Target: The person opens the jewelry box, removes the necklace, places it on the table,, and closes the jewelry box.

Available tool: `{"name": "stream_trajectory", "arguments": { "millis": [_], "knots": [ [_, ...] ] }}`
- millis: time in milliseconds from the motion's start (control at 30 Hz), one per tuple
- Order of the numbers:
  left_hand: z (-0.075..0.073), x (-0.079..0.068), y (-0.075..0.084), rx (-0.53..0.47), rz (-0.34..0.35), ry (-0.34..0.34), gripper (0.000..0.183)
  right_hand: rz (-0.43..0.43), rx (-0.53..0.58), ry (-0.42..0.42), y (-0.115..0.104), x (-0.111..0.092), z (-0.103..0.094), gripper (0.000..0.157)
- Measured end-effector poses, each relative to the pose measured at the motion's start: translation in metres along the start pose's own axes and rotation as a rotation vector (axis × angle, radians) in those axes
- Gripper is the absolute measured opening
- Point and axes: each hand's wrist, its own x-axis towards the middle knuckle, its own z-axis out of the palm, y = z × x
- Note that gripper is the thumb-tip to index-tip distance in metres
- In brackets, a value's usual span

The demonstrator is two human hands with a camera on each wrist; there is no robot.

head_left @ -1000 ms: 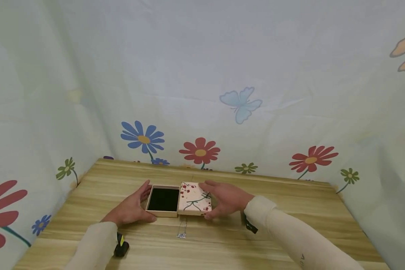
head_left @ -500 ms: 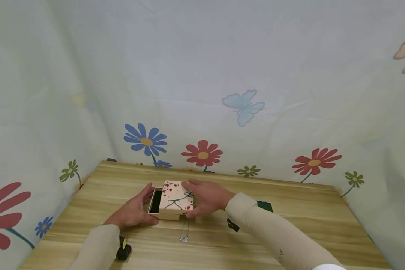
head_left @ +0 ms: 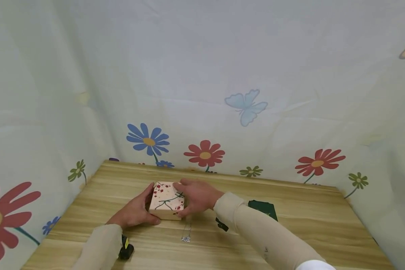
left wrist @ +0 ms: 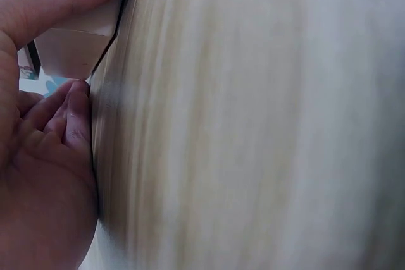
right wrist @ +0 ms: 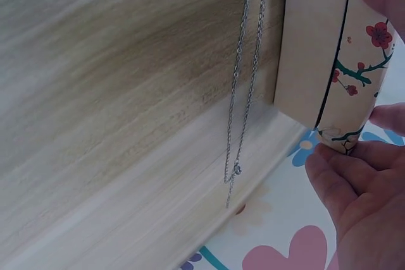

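A small square box stands on the wooden table, its cream lid printed with red blossoms and teal branches. In the right wrist view the lid sits over the plain cream box base, with a thin dark seam between them. My left hand holds the base from the left, thumb along the near side and fingers at the far side. From the right, my right hand grips the lid between thumb and fingers. A silver chain necklace lies on the table just in front of the box.
A dark green flat item lies on the table to the right, partly behind my right sleeve. A white cloth with flowers and butterflies hangs around the table's back and sides.
My right hand has carried the lid leftward from beside the base to on top of it, covering the dark interior. My left hand stays at the base. The green item has come into view.
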Motion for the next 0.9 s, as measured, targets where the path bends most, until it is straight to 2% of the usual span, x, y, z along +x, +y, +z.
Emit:
{"name": "stream_trajectory", "arguments": {
  "millis": [233,500,767,900],
  "knots": [
    [0.0,-0.001,0.0,0.011,-0.029,0.01,0.145,0.023,-0.003,-0.015,-0.003,0.004,0.001,0.102],
    [-0.001,-0.001,-0.002,0.065,-0.004,0.036,0.139,0.058,0.027,-0.027,-0.008,0.011,0.002,0.099],
    [0.0,-0.001,-0.002,0.106,-0.024,0.044,0.138,0.103,0.062,-0.039,-0.01,0.012,0.001,0.098],
    [0.0,-0.001,-0.002,0.114,-0.023,0.047,0.138,0.097,0.091,-0.036,-0.011,0.011,-0.001,0.096]
  ]
}}
